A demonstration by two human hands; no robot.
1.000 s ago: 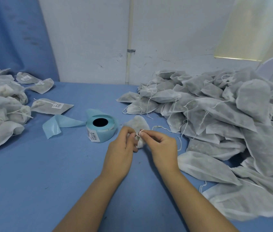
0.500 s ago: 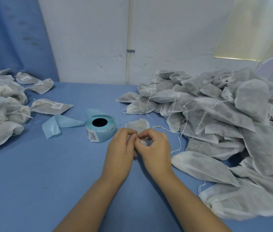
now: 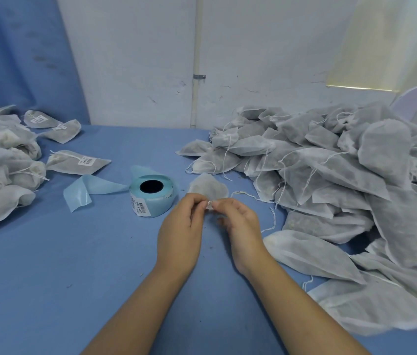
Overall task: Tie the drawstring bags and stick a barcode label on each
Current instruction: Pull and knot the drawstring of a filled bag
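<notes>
Your left hand [image 3: 180,228] and right hand [image 3: 240,226] pinch the gathered neck of one drawstring bag [image 3: 208,187]. The cord itself appears hidden between your fingertips. The label roll [image 3: 151,194] stands just left.

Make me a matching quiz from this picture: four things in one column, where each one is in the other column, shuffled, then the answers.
Things
1. label roll
2. small bag
3. heap of unlabelled bags
4. labelled bag

Places
A. right side of the table
B. left side, just beyond the blue backing strip
C. neck pinched by the left hand and right hand
D. middle, hole facing up

Pairs: 1-D, 2-C, 3-A, 4-B
</notes>
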